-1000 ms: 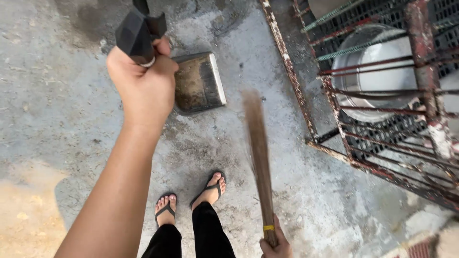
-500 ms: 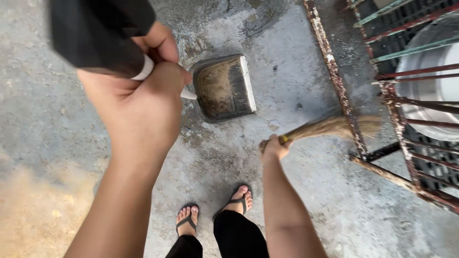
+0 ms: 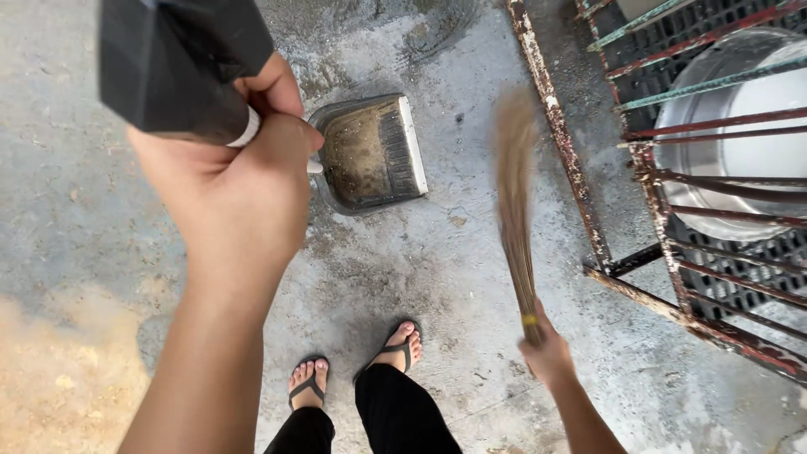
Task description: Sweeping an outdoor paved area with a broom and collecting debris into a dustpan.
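Observation:
My left hand (image 3: 239, 181) is raised close to the camera, gripping the black handle (image 3: 172, 63) of a long-handled dustpan. The grey dustpan (image 3: 370, 151) rests on the concrete floor below it, mouth facing right, with dirt inside. My right hand (image 3: 551, 353) grips the bound end of a brown stick broom (image 3: 514, 202). The broom's bristles point away from me and are blurred, just right of the dustpan's mouth. My feet in black flip-flops (image 3: 353, 370) stand on the floor below.
A rusty metal grate frame (image 3: 605, 252) lies on the floor at the right, its bar running close to the broom. Beneath the bars sits a large metal pot (image 3: 740, 160). Sandy dirt (image 3: 59, 378) covers the floor at lower left.
The broom has swung from lying sideways toward the grate to pointing away from me beside the dustpan. My right hand has dropped lower in view. My left hand stays on the handle.

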